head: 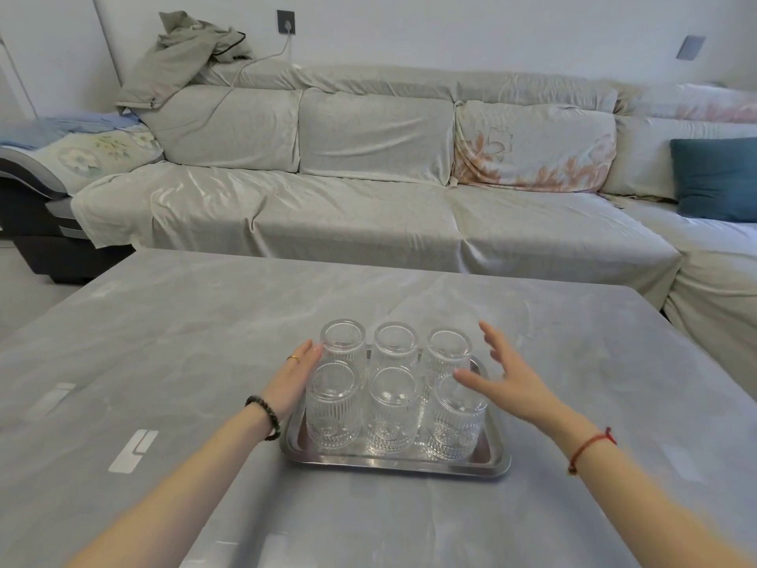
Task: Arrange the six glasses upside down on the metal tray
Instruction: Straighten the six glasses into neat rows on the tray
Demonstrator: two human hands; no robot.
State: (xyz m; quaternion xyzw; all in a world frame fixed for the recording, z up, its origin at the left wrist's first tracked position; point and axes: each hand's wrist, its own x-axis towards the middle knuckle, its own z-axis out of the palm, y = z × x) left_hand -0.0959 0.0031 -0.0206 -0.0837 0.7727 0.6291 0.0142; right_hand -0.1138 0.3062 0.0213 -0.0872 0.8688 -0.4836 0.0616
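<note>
All six ribbed glasses [393, 387] stand inverted, two rows of three, on the metal tray [395, 465]. The left hand [293, 381] lies flat and open against the glasses at 9 o'clock; the right hand [506, 379] hovers spread, holding nothing, at 3 o'clock. Best to nudge the rows straight gently, pressing low to avoid tipping

Both forearms reach forward, left hand [291, 378] flat and right hand [506, 375] spread, neither gripping.
</note>
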